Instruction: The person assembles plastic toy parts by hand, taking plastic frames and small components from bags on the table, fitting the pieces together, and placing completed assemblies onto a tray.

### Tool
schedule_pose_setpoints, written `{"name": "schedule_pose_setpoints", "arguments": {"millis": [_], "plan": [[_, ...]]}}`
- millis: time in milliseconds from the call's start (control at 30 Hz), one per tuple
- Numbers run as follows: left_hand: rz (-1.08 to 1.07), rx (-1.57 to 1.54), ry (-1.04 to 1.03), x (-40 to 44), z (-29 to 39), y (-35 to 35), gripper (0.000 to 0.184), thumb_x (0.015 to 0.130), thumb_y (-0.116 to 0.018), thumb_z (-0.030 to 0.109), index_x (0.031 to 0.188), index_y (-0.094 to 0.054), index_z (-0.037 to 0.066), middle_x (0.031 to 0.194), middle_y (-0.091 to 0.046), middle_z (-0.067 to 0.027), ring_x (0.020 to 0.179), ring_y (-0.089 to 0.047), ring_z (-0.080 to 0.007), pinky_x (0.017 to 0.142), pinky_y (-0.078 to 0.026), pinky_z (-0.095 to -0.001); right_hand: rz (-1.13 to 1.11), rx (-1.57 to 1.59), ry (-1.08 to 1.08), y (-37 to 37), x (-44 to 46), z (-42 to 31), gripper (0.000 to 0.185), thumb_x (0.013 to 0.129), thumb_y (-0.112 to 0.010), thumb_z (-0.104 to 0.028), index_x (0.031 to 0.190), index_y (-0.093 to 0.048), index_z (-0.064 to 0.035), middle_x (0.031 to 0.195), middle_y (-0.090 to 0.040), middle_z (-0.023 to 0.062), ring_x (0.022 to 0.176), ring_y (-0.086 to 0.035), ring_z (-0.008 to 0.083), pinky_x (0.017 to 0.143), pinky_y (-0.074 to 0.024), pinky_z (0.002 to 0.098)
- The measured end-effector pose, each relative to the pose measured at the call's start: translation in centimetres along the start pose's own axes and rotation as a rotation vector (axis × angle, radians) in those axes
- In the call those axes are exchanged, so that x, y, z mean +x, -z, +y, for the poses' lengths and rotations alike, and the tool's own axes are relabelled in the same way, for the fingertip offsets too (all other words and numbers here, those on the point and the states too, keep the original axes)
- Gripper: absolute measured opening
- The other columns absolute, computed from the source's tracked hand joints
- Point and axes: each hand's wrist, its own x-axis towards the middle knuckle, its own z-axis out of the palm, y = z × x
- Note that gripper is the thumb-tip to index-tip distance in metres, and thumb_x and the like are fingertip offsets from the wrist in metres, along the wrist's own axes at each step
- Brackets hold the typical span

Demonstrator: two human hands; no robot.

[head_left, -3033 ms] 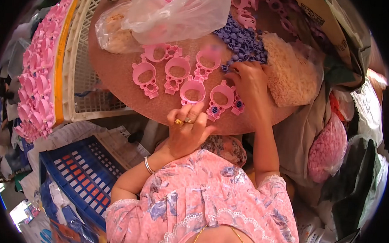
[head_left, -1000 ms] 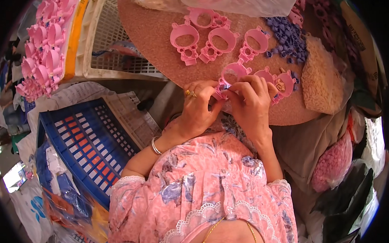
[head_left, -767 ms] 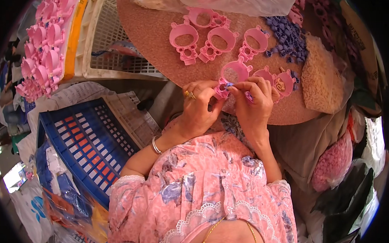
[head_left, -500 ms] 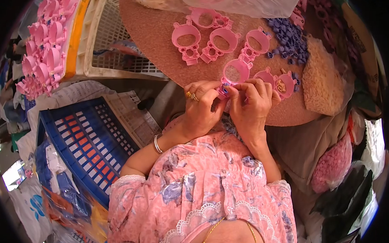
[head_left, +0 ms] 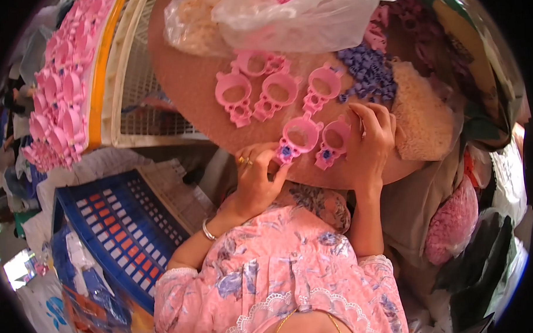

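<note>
My left hand (head_left: 258, 172) grips the lower end of a pink plastic frame (head_left: 301, 134), with a ring-shaped opening, small ears and a blue piece (head_left: 286, 151) set in its narrow part. Right of it lies a similar pink frame (head_left: 335, 135) that also bears a blue piece (head_left: 326, 155). My right hand (head_left: 372, 139) is on the table's right side, its fingers curled downward. Its fingertips are partly hidden, and I cannot make out what is between them. Several more pink frames (head_left: 279, 89) lie farther back.
A pile of blue pieces (head_left: 366, 75) and a bag of cream-coloured pieces (head_left: 420, 114) lie on the round table (head_left: 187, 81)'s right. Clear plastic bags (head_left: 302, 18) cover its back. At left stand a crate (head_left: 153, 126) and a tray of pink frames (head_left: 64, 91).
My right hand has let go of the pink frame and moved right. My left hand still holds the frame, now lower and farther left. The view has shifted, showing more of the table's back.
</note>
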Motion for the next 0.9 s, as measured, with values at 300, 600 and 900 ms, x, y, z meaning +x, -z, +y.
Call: {"name": "schedule_pose_setpoints", "arguments": {"millis": [300, 600, 900], "plan": [[-0.046, -0.121, 0.048, 0.5, 0.7, 0.5, 0.056, 0.079, -0.085, 0.023, 0.118, -0.047, 0.007, 0.118, -0.062, -0.0153, 0.108, -0.058, -0.0337, 0.095, -0.039, -0.0457, -0.264, -0.274, 0.025, -2.6, 3.1, 3.4, 0.018, 0.08, -0.075, -0.014, 0.097, -0.075, -0.0102, 0.096, -0.07, 0.0093, 0.096, -0.063, 0.0299, 0.092, -0.0368, 0.0441], [0.164, 0.065, 0.022, 2.5, -1.6, 1.3, 0.055, 0.082, -0.083, 0.032, 0.116, -0.05, 0.006, 0.121, -0.062, -0.0145, 0.108, -0.056, -0.034, 0.095, -0.04, -0.0459, -0.305, 0.284, -0.216, -0.3, 3.1, -0.1, 0.021, 0.079, -0.075, -0.005, 0.099, -0.069, -0.0051, 0.091, -0.071, 0.0118, 0.089, -0.068, 0.0281, 0.083, -0.0448, 0.038], [-0.051, 0.064, -0.075, 0.3, -0.1, 0.7, 0.083, 0.067, -0.091, 0.044, 0.126, -0.044, 0.011, 0.129, -0.061, -0.0124, 0.119, -0.052, -0.0311, 0.1, -0.031, -0.047, -0.252, 0.081, 0.13, -0.8, 0.8, -2.1, 0.03, 0.068, -0.083, -0.018, 0.092, -0.071, -0.0056, 0.105, -0.066, 0.0075, 0.102, -0.06, 0.0289, 0.083, -0.0451, 0.039]]}}
